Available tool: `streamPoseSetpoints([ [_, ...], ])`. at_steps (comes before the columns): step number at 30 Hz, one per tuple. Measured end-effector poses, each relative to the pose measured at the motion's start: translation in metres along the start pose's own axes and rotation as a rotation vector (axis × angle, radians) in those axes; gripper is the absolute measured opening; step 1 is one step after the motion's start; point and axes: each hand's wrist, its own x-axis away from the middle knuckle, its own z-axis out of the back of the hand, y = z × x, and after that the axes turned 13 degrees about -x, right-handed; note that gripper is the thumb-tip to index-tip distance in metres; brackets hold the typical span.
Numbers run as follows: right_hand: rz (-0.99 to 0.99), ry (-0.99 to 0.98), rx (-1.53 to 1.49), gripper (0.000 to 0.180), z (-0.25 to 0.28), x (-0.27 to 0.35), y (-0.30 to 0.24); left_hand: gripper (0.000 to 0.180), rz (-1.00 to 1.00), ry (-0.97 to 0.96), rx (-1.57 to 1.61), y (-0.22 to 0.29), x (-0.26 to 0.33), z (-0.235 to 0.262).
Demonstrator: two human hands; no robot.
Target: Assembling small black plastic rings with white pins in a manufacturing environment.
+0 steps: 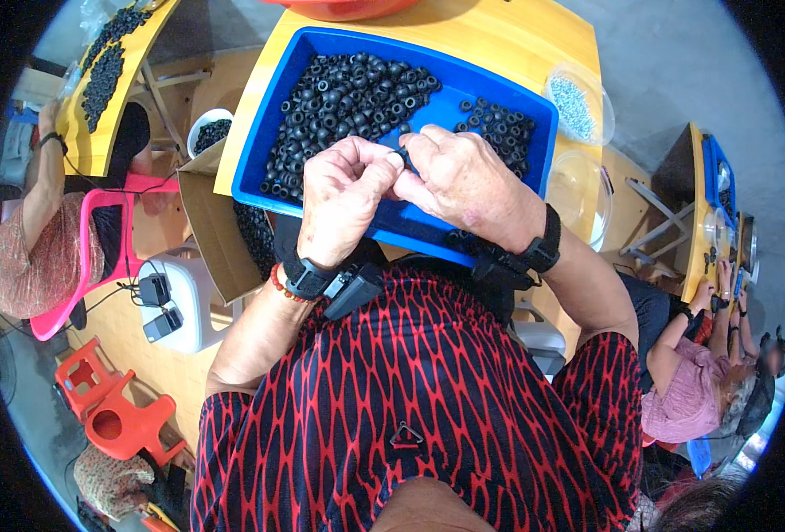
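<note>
My left hand (343, 191) and my right hand (470, 184) meet over a blue plastic tray (485, 78). Between their pinched fingertips is a small black piece (402, 154), mostly hidden by the fingers. In the tray's left half lies a big heap of small round black pieces with holes (348, 93), which look like rubber or plastic. A smaller group of black pieces (501, 133) lies by the right wall, beyond my right hand. A few more show at the near wall, under my right wrist.
A clear tub of small pale-blue pieces (572, 106) stands right of the tray, with another clear container (577, 191) nearer. At left are a cardboard box (210, 235) of black pieces and a white bowl (199, 124). Other people sit at tables on both sides.
</note>
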Motion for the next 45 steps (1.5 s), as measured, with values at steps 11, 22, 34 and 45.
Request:
streamPoseSetpoints([
  [11, 0.070, -0.057, 0.017, 0.020, -0.011, 0.012, 0.003, 0.012, -0.049, 0.040, -0.225, -0.010, 0.003, -0.003],
  [22, -0.082, 0.090, -0.063, 0.024, 0.031, -0.006, 0.033, 0.008, -0.356, 0.530, 0.089, 0.007, 0.018, 0.051],
  [34, -0.457, 0.446, -0.367, 0.030, 0.118, 0.029, 0.049, 0.016, 0.301, 0.963, 0.414, -0.156, 0.065, 0.243],
  [45, -0.482, 0.464, 0.103, 0.032, 0.166, 0.099, 0.117, 0.022, 0.543, 0.880, 0.307, -0.221, 0.054, 0.291],
])
